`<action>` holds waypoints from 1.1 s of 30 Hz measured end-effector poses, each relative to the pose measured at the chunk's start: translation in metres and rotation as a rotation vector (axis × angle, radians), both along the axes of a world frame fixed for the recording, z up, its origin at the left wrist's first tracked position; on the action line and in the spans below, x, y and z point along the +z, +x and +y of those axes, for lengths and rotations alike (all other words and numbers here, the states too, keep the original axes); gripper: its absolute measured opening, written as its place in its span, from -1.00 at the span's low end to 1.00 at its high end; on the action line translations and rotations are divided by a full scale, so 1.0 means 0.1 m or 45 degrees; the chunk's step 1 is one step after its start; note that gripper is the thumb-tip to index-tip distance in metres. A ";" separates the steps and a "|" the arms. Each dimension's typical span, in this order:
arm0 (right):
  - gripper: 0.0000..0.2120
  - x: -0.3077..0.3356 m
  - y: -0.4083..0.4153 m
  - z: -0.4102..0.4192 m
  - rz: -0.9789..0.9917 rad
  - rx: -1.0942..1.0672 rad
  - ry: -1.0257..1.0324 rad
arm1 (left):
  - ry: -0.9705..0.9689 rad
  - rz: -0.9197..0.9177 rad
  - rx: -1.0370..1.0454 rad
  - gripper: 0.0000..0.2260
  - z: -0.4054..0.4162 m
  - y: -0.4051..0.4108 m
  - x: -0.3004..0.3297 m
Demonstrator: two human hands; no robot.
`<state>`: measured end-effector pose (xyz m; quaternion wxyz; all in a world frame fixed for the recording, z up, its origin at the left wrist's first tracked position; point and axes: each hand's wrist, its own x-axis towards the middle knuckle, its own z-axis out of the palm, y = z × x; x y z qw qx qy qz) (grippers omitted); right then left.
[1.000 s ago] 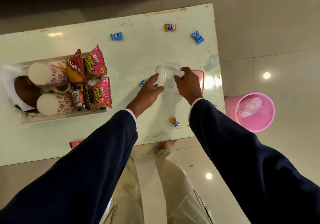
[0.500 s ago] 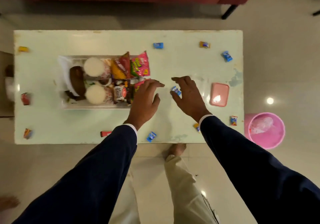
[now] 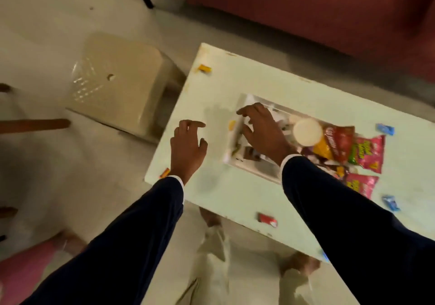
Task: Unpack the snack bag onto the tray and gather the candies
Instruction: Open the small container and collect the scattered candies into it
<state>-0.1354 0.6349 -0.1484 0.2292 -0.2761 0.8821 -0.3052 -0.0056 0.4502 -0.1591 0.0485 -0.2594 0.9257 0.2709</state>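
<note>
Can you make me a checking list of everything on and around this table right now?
Surface: pale green table, paint chipped at the edges.
Job's things: clear tray with a white-lidded cup, a red snack pack and pink snack packs. Loose candies: yellow candy, orange candy, red candy, blue candies.
Clutter: nothing seen.
Hands: left hand above the table, fingers loosely curled, holding nothing; right hand over the tray's end, fingers spread, holding nothing visible.
Cables: nothing seen.
Surroundings: beige stool, red sofa, tiled floor.
</note>
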 end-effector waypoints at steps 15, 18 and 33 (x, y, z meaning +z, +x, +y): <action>-0.46 -0.79 -1.09 -1.85 0.263 0.047 0.500 | 0.077 -0.063 -0.133 -0.80 -1.03 -0.09 -0.92; -0.49 -0.89 -1.13 -2.05 0.256 0.177 0.577 | 0.133 -0.073 -0.111 -0.92 -1.12 -0.10 -0.98; -0.81 -0.32 -0.23 -1.16 -0.795 -0.415 -0.311 | 1.150 0.141 0.372 -0.79 -0.72 -0.19 -0.53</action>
